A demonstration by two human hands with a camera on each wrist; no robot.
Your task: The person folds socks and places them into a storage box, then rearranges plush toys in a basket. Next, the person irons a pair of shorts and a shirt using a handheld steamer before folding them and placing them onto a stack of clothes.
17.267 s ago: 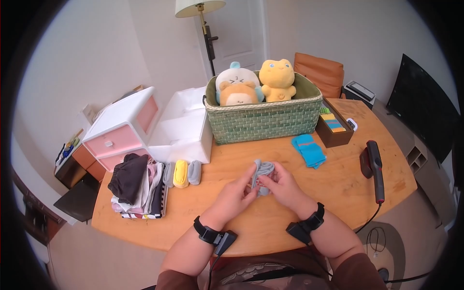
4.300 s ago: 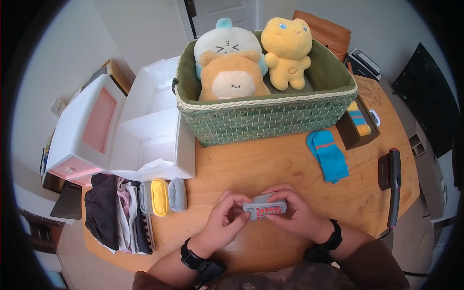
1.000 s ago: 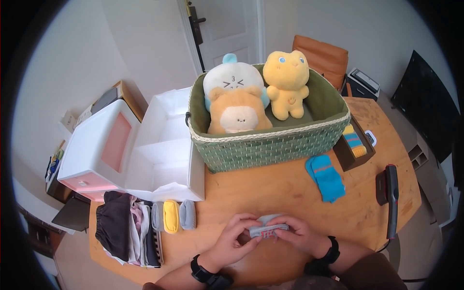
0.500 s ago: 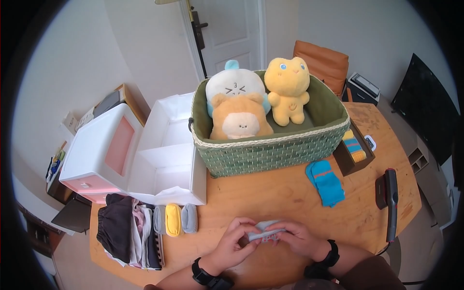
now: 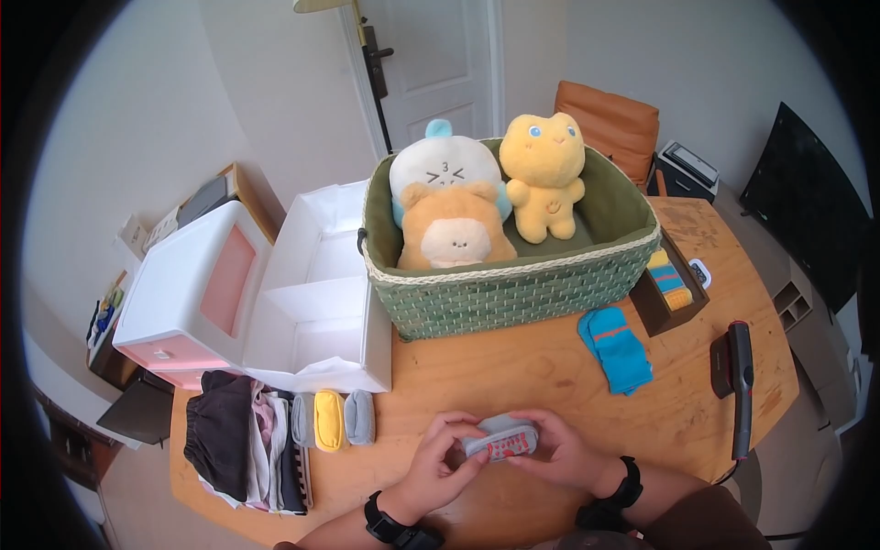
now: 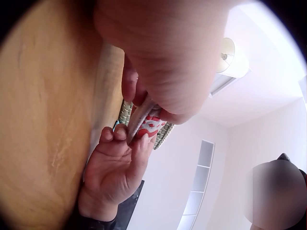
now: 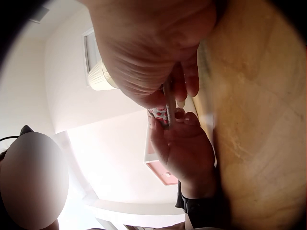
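So the left hand (image 5: 442, 458) and right hand (image 5: 564, 454) are both pinching the grey sock bundle (image 5: 510, 446) with the red print, thumbs and fingers nearly closed on it, one hand per end. It sits right between them. Left of the grip: three rolled bundles (image 5: 330, 422). Farther out and right: blue socks (image 5: 620, 356), with a green basket (image 5: 513, 302) straight beyond

On my head feed, bare bench (image 5: 495, 371) runs forward from left hand (image 5: 445, 460) and right hand (image 5: 568, 451) to the green basket (image 5: 522, 304), whose wall bars the way. Leftward, rolled bundles (image 5: 329, 422) obstruct; rightward, I have a gap between blue socks (image 5: 618, 353) and black appliance (image 5: 742, 394).
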